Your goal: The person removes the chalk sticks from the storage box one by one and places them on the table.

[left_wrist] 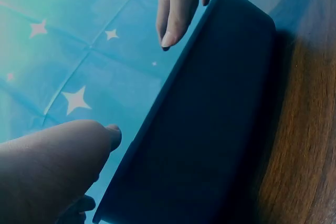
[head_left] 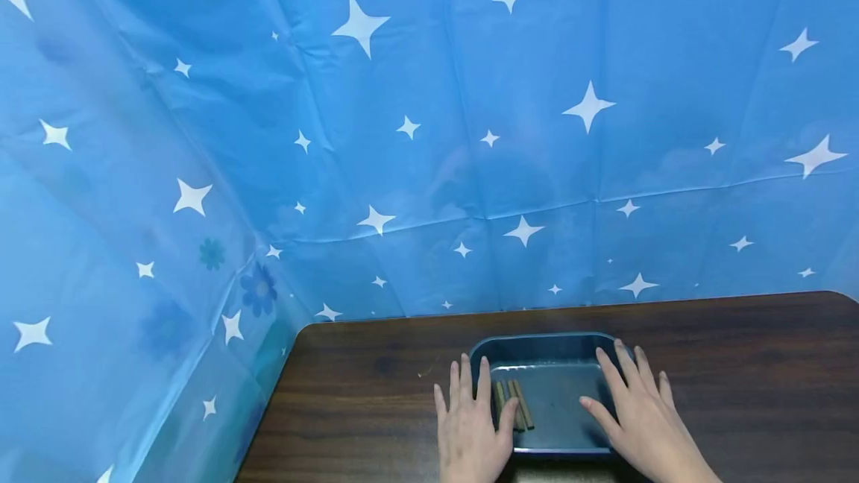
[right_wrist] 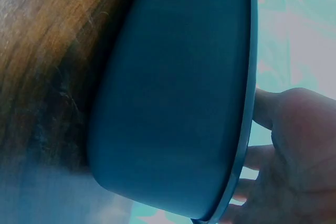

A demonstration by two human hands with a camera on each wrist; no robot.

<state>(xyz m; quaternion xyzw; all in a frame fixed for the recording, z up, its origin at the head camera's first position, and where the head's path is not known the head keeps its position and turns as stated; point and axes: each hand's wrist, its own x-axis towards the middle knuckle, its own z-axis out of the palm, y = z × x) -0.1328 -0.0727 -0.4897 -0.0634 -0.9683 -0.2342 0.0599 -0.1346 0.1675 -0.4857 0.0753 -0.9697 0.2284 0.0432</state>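
A dark blue-grey rectangular tray (head_left: 560,397) sits on the table between my two hands. Several short, thin brownish sticks (head_left: 522,405) lie inside it at the left. My left hand (head_left: 470,427) is spread over the tray's left rim, its thumb reaching across toward the sticks. Over the right rim is my right hand (head_left: 640,412), fingers apart and thumb pointing inward. Both hands hold nothing. In the left wrist view the tray's dark outer wall (left_wrist: 194,114) fills the middle, with the left thumb beside its rim. The right wrist view has the right fingers right at the rim (right_wrist: 247,103).
The dark wood-grain table (head_left: 376,386) extends to both sides of the tray. Behind it and on the left hangs a blue sheet (head_left: 429,170) printed with white stars. The table's left edge runs close to that sheet.
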